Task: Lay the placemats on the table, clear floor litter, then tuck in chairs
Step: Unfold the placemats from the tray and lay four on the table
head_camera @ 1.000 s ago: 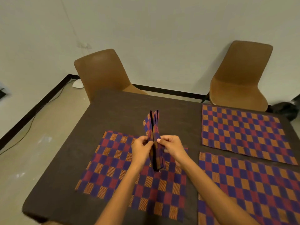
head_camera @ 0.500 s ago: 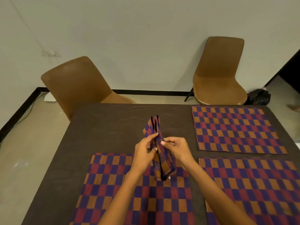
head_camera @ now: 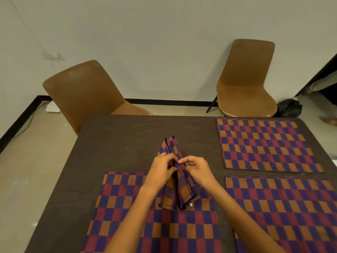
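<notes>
— How many placemats do we count?
— Three flat on the table (head_camera: pixel 127 143): near-left corner (head_camera: pixel 138 225), far-right corner (head_camera: pixel 264 143), near-right corner (head_camera: pixel 291 212). Plus one folded placemat (head_camera: pixel 182 189).
— And chairs?
— We see two, one (head_camera: pixel 85 95) at the far-left corner, another (head_camera: pixel 246 79) beyond the far edge.

Around the edges of the room

We see a plain pale wall (head_camera: pixel 164 33) with a small fitting (head_camera: pixel 52 56) mounted on its left part, and a black skirting strip (head_camera: pixel 169 102) running along its base. On the beige floor (head_camera: pixel 27 161) by the left corner sits a white device (head_camera: pixel 52 107), with a thin cable (head_camera: pixel 30 119) trailing from it along the skirting. At the far right a dark crumpled bag (head_camera: pixel 289 107) lies on the floor, and a dark doorway edge (head_camera: pixel 326 70) slants down above it.
</notes>
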